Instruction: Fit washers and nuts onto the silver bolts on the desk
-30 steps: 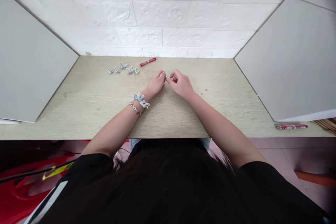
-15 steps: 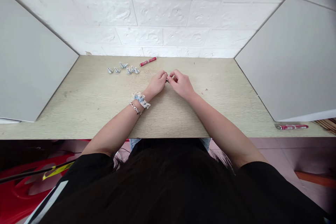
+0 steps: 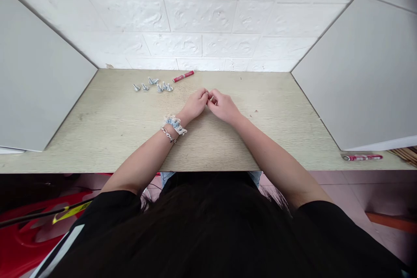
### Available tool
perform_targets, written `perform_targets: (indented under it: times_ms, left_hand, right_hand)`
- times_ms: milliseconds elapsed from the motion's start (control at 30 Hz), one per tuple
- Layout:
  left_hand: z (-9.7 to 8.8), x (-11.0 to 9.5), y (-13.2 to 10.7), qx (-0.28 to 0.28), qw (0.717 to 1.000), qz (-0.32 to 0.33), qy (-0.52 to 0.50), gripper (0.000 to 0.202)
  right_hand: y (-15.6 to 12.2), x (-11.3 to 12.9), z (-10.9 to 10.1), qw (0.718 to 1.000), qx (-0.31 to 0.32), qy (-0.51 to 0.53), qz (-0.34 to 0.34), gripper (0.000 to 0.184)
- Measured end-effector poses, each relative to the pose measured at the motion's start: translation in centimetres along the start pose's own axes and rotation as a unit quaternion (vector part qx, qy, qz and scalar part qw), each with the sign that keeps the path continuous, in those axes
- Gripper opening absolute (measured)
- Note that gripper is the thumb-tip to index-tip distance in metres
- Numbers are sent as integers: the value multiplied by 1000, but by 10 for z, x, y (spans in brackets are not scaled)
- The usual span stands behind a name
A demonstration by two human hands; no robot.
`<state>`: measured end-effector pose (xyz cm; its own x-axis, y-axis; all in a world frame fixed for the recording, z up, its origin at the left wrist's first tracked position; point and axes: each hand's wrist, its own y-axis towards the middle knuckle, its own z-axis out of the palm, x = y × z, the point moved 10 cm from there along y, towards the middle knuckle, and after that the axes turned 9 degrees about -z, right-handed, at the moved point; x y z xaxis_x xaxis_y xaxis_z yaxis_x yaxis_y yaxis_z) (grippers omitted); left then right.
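Grip: While the left hand (image 3: pixel 196 102) and right hand (image 3: pixel 224 107) met at curled fingertips, whether either gripped anything could not be told.
Bolts (image 3: pixel 160 89): stood grouped on the table (image 3: pixel 208 150), left of both hands.
Red tube (image 3: pixel 183 77): lay near the bolts.

Two bare hands, left hand (image 3: pixel 195 102) and right hand (image 3: pixel 224 106), fingertips meeting mid-frame over a pale wood-grain tabletop (image 3: pixel 208 150); anything pinched between them too hidden to tell.
Left wrist: blue-and-white scrunchie (image 3: pixel 176 124), silver chain bracelet (image 3: pixel 168 135) just below it in frame. Left of upper centre: loose group of silver bolts (image 3: pixel 159 88), most standing head-down, red pen-like tube (image 3: pixel 183 77) lying diagonally near them, by the white brick-pattern wall (image 3: pixel 218 15). Grey panels (image 3: pixel 361 69) at left and right sides. Far right, near table edge: second red tube (image 3: pixel 363 157). Lower left: red plastic item (image 3: pixel 19 245), partly cut off. Bottom: black short-sleeved top (image 3: pixel 208 234).
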<state>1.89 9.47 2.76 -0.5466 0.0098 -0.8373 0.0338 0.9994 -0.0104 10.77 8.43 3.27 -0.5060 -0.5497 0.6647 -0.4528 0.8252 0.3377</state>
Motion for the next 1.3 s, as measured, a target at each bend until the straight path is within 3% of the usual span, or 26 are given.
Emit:
perform_targets:
  times_ms: [767,1300]
  left_hand:
    - [8,-3,-4,24,995,18,94,19]
    - [10,-5,-5,38,995,25,85,18]
  right_hand:
    - [0,0,5,999,38,-30,2,5]
    - [0,0,5,998,39,-41,1,5]
